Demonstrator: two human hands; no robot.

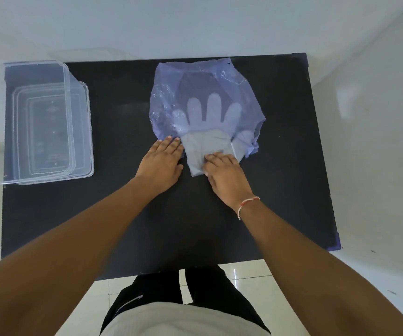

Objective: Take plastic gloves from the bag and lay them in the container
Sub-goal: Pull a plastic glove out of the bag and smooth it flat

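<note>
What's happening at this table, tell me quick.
A person is getting plastic gloves out of a bluish bag on the black table. The left hand lies flat at the bag's mouth, and the right hand presses on the glove cuffs sticking out. The glove fingers remain inside the bag. The clear container at the table's left holds no gloves.

Place: a plain indoor room, likely a home or a bare recording room; which one cannot be told.
Floor: glossy pale tiles (256,275).
Walls: bare, white (195,25).
Furniture: one black table (122,214) near the wall.
Person: stands at the table in dark trousers (161,289).
</note>
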